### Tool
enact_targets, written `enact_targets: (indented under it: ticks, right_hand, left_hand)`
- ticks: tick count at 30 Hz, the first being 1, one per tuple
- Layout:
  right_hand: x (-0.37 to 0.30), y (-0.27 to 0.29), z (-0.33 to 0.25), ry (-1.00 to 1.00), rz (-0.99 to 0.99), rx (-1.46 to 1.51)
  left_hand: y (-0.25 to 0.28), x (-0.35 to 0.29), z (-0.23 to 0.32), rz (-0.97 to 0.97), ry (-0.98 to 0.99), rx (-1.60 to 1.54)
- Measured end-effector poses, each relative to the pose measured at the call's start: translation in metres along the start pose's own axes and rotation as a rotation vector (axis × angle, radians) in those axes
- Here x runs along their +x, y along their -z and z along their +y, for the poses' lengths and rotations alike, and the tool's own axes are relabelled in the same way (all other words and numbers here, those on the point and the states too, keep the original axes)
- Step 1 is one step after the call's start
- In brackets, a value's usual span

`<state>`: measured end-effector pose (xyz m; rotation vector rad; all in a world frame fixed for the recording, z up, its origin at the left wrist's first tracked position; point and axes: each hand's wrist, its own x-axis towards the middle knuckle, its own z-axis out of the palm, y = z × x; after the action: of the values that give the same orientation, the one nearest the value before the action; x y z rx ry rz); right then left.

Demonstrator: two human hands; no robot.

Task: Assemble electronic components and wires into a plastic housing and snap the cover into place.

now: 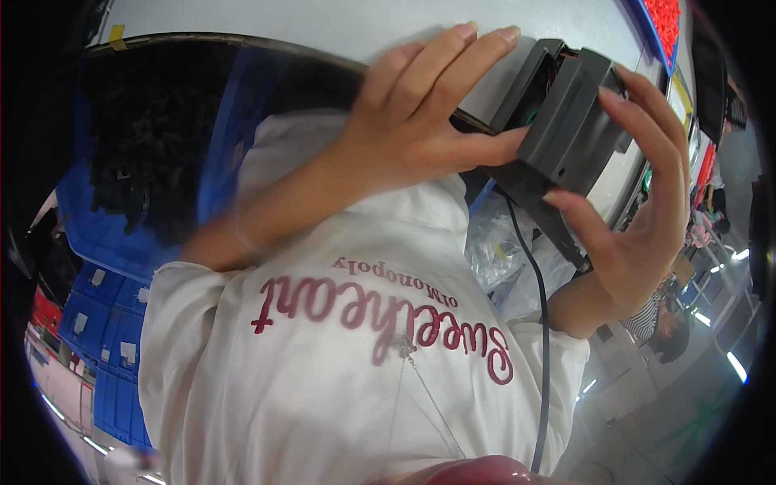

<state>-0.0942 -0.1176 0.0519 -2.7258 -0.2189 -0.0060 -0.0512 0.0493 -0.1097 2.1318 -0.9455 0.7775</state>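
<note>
A dark grey plastic housing stands tilted over the edge of the pale table. A gap along its left side shows wires and a bit of green inside. My left hand reaches across from the left, its fingers stretched out and apart above the table. Its thumb touches the housing's near left edge. On the other side, my right hand grips the housing, with fingertips on its right face and the thumb by its lower edge. What the far fingers touch is partly hidden.
A blue bin of black parts sits at the left, above stacked blue boxes. Red pieces fill a blue tray at the upper right. Clear plastic bags lie below the housing, and a black cable runs down past them.
</note>
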Motion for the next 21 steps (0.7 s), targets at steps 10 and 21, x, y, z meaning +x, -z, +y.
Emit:
enact_targets:
  ticks: [10,21]
  right_hand:
    - [-0.001,-0.006,-0.005,-0.074,0.007,0.038]
    - [-0.003,-0.013,-0.014,-0.172,0.055,-0.07]
  left_hand:
    - [-0.003,-0.001,0.0,0.006,0.028,0.021]
    - [-0.002,-0.002,0.005,-0.021,0.033,0.101]
